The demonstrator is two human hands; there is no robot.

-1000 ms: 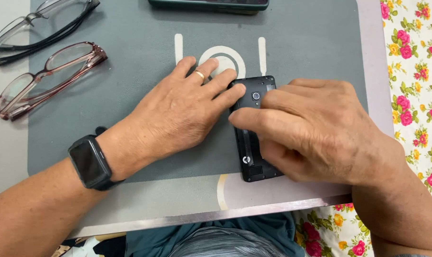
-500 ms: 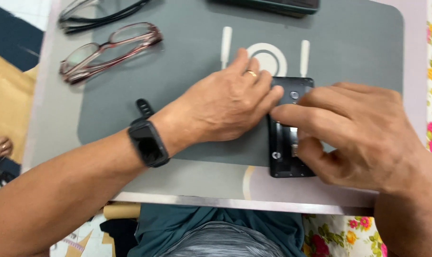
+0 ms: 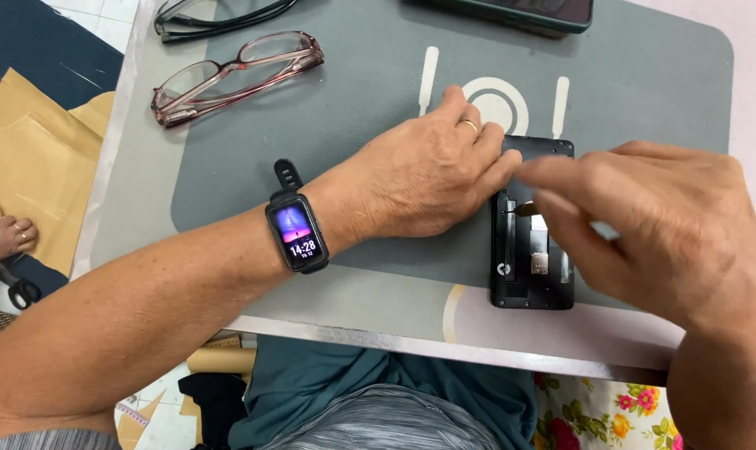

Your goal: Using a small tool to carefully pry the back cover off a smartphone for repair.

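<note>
Your left hand (image 3: pixel 432 179) lies flat and palm down on the grey mat (image 3: pixel 353 108), forearm coming in from the lower left, fingers stretched to the right so that their tips press on the top left corner of the opened black phone (image 3: pixel 532 250). It grips nothing; it only pins the phone down. A gold ring (image 3: pixel 470 126) sits on one finger and a black smartwatch (image 3: pixel 296 232) with a lit screen wraps the wrist.

Your right hand (image 3: pixel 653 225) comes in from the lower right and hovers over the phone's right half, fingers drawn narrow together and pointing left. You cannot tell whether the tips pinch anything, as they are blurred.

The phone lies back-up with its cover off, near the front edge of the mat, its lower end close to the table edge (image 3: pixel 445 346). Small metal parts show inside its frame.

White marks, a ring between two bars (image 3: pixel 495 100), are printed on the mat just above the phone. Red-brown glasses (image 3: pixel 236 75) lie at the mat's upper left, dark-framed glasses (image 3: pixel 220 17) beyond them, and a dark green device (image 3: pixel 511 12) at the top edge.

The mat's middle and left lie open. To the far left, off the table, another person's hand (image 3: pixel 3 237) rests by brown paper (image 3: pixel 36 158) and black scissors (image 3: pixel 15 287).
</note>
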